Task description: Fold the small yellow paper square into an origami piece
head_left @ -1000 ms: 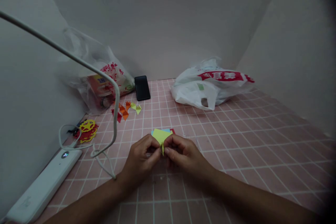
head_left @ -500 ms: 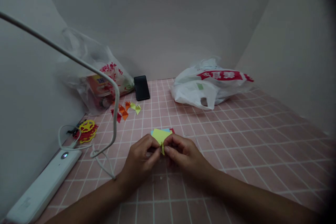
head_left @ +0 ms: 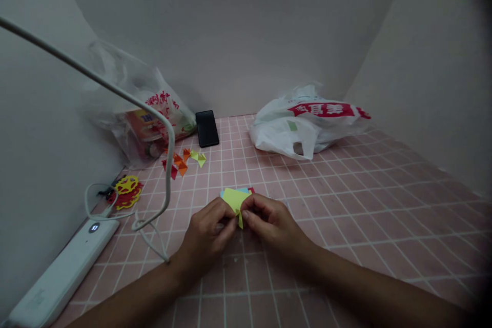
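A: What holds what on the pink grid table (head_left: pixel 346 215)?
B: At two o'clock the white plastic bag (head_left: pixel 303 125) lies shut; its contents cannot be seen. At ten o'clock the clear bag (head_left: pixel 142 113) holds a printed packet.
A: And the hands?
B: At six o'clock the left hand (head_left: pixel 205 238) and right hand (head_left: pixel 269 223) meet, fingertips of both pinching a small yellow-green folded paper (head_left: pixel 240 220), just in front of a stack of coloured sheets (head_left: pixel 235 196).
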`<state>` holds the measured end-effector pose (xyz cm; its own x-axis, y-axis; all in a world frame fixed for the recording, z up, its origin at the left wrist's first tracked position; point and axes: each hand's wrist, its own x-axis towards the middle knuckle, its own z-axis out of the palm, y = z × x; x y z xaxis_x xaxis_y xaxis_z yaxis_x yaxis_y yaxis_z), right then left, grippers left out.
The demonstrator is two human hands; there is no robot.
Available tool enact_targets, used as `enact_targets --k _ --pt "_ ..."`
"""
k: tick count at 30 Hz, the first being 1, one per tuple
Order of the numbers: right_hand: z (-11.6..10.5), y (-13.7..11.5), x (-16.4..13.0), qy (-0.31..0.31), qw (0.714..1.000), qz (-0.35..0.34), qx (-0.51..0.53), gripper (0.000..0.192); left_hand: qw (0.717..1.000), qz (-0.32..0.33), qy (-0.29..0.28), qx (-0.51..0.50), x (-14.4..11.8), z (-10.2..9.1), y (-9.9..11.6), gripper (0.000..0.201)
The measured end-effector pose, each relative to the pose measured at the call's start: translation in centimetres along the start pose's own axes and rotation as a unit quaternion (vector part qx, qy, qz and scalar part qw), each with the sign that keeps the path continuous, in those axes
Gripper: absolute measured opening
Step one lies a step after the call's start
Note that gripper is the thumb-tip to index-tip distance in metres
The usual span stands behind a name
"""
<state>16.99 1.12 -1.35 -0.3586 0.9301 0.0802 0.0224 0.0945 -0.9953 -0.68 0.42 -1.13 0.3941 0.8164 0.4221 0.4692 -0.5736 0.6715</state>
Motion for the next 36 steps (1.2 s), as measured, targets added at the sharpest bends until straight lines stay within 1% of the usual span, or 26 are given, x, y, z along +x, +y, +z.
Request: enact_targets --k 7,18,25,30,36 --pt "-0.02 -0.23 0.01 -0.006 1.0 0.0 0.006 0.009 1.0 -0.022 0.004 0.001 -0.03 0.0 0.04 0.016" --pt "-0.08 -0.18 0.05 -0.012 1.0 -0.009 -0.013 0.009 1.0 -0.019 -0.004 0.003 -0.06 0.11 -0.06 0.014" --pt "0.07 -0.62 0.05 -0.001 0.999 -0.01 -0.032 0.009 1.0 -0.018 -0.006 0.008 -0.1 0.04 0.01 0.016" --pt "0.21 -0.71 -0.03 0.027 0.998 -0.017 -0.054 0.011 1.0 -0.018 0.003 0.005 -0.04 0.06 0.0 0.015" --pt "0.16 -0.75 0.0 0.029 0.998 -0.023 -0.058 0.009 1.0 -0.017 -0.002 0.007 -0.23 0.06 -0.01 0.015"
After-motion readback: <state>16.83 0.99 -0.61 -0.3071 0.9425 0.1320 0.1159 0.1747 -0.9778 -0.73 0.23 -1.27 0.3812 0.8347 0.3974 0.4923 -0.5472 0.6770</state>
